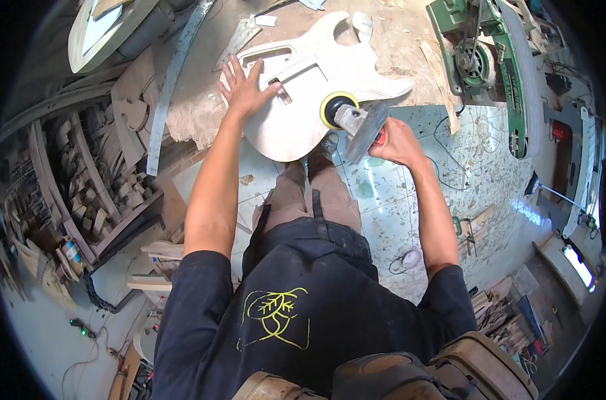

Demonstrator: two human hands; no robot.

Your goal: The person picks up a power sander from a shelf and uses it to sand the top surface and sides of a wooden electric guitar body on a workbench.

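Observation:
A pale, unfinished wooden electric guitar body (296, 123) with routed cavities lies on the workbench, its rounded end jutting past the near edge. My left hand (247, 93) rests on it beside the cavities, fingers spread and holding nothing. Wrapped round the handle of a disc sander (353, 120) is my right hand (397, 141); a bit of red shows by the fingers. The sander's round, yellow-rimmed pad is at the right side of the guitar body's rounded end. Whether the pad touches the wood I cannot tell.
The wooden workbench (193, 110) carries thin offcuts and scraps. A green belt machine (476, 60) stands at the right. Wood blocks fill a rack (89, 193) at the left. Cables (449, 177) trail over the dusty tiled floor (389, 220).

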